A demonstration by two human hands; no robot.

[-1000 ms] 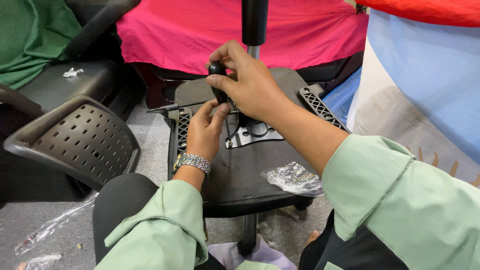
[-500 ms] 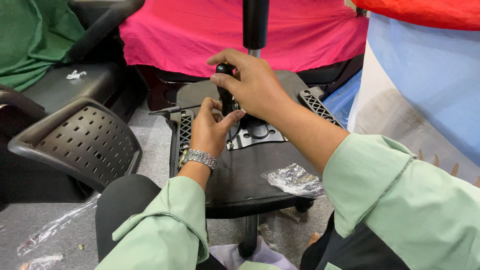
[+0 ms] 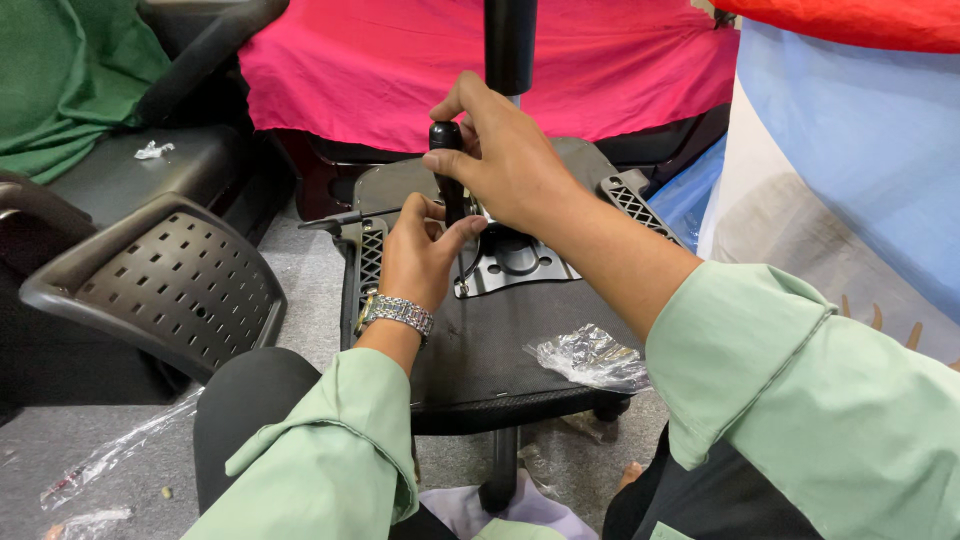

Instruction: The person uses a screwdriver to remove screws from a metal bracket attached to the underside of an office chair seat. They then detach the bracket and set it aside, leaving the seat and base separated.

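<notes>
An upturned black chair seat (image 3: pixel 470 360) lies in front of me with a metal mounting plate (image 3: pixel 520 262) fixed near its middle. My right hand (image 3: pixel 505 160) grips the black handle of a screwdriver (image 3: pixel 446 150) that stands upright on the plate. My left hand (image 3: pixel 420 255), with a silver watch on its wrist, wraps around the lower shaft and steadies it. The tool's tip is hidden behind my left hand. A black gas-lift column (image 3: pixel 510 40) rises behind my right hand.
A crumpled clear plastic bag (image 3: pixel 590 357) rests on the seat's near right. A perforated black chair back (image 3: pixel 165 280) sits on the left, with green cloth (image 3: pixel 70 80) beyond. Pink cloth (image 3: pixel 420 60) covers something behind. Clear wrapping (image 3: pixel 110 455) lies on the grey floor.
My right hand has twisted on the screwdriver handle, its fingers shifting round the top. My left hand stays on the shaft. The view has tilted slightly.
</notes>
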